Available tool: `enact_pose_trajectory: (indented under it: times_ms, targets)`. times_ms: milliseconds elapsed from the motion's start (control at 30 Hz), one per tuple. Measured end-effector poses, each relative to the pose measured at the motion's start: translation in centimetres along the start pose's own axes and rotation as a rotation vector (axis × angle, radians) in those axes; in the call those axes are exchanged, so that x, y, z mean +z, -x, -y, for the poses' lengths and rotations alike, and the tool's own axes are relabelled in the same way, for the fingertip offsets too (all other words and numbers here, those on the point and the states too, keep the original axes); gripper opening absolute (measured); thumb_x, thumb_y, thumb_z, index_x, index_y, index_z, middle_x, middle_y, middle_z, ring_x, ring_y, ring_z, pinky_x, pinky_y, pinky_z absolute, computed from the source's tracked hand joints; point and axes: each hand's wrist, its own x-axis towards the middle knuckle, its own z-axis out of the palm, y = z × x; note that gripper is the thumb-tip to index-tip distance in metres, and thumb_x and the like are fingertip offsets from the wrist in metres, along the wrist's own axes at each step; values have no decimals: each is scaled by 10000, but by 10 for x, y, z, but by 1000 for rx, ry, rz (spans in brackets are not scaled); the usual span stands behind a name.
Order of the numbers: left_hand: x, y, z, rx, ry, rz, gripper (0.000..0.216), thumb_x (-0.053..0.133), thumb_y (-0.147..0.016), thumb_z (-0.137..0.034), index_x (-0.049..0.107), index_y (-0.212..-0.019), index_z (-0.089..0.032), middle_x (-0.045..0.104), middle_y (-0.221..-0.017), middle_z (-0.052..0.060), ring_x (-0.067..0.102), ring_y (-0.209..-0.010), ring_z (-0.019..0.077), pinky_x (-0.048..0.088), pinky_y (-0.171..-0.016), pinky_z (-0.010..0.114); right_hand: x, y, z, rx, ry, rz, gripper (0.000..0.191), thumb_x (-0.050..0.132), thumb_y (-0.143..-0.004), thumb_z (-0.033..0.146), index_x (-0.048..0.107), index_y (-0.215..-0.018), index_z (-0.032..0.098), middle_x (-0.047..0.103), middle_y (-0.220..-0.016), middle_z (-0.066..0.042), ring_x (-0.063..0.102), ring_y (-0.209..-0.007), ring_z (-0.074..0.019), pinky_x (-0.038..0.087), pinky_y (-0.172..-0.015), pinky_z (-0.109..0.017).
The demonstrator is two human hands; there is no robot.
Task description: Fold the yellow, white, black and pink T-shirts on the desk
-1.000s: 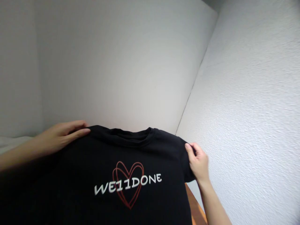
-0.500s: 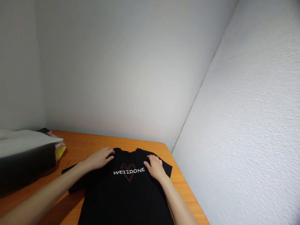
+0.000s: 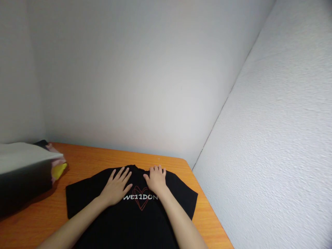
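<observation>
A black T-shirt (image 3: 129, 224) lies spread on the orange wooden table, its neckline pointing away from me. White lettering and a red heart outline mark its chest; my right forearm covers the end of the lettering. My left hand (image 3: 116, 186) rests flat on the shirt, left of the neckline, with fingers spread. On the other side, my right hand (image 3: 157, 180) lies on the shirt near the right of the collar, its fingers somewhat apart. Neither hand grips the cloth. Both sleeves stretch outward, and the lower part of the shirt runs out of view.
The wooden table (image 3: 85, 155) meets a pale wall at the back, and a textured white wall (image 3: 272, 138) stands along its right side. At the left sits a pile of clothes (image 3: 28, 159) in white, black, pink and yellow.
My left hand has come inward onto the shirt with its fingers spread. My right hand has shifted left toward the collar. Both sleeves now lie flatter and wider.
</observation>
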Motion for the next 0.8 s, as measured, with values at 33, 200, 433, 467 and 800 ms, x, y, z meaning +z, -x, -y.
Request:
enact_pose_trajectory:
  times_ms: [33, 200, 433, 467, 800]
  targets:
    - [1, -1, 0, 3, 4, -5, 624, 328, -946, -547, 384, -1469, -211, 260, -1583, 59, 150, -1491, 272, 51, -1202, 544, 1, -12, 9, -45, -44, -30, 429, 488, -954, 427, 624, -1252, 150, 555, -1347, -171, 416, -1309, -334, 231, -1110, -492]
    - [1, -1, 0, 2, 4, -28, 611, 338, -946, -541, 400, -1463, -220, 281, -1577, 62, 168, -1488, 271, 64, -1201, 543, 30, -59, 50, 44, -114, -24, 385, 419, -983, 404, 727, -1037, 178, 632, -1203, -144, 488, -1196, -331, 369, -986, -448]
    - [2, -1, 1, 13, -6, -20, 605, 332, -949, -535, 390, -1468, -231, 278, -1579, 40, 172, -1487, 270, 62, -1200, 553, 64, -91, 74, 148, -156, -20, 390, 480, -958, 475, 738, -1026, 190, 647, -1183, -141, 486, -1181, -341, 364, -974, -476]
    - [2, -1, 1, 17, -13, -16, 600, 328, -950, -531, 386, -1470, -238, 271, -1581, 32, 172, -1487, 270, 61, -1200, 553, 67, -94, 74, 156, -153, -31, 393, 476, -963, 461, 726, -1060, 175, 638, -1197, -149, 476, -1189, -341, 358, -978, -476]
    - [5, -5, 2, 36, -106, 25, 608, 321, -931, -511, 361, -1481, -256, 227, -1587, 11, 146, -1492, 277, 33, -1196, 548, 81, -103, 73, 118, -106, -85, 450, 451, -983, 474, 636, -1209, 131, 580, -1288, -167, 410, -1248, -312, 305, -1022, -467]
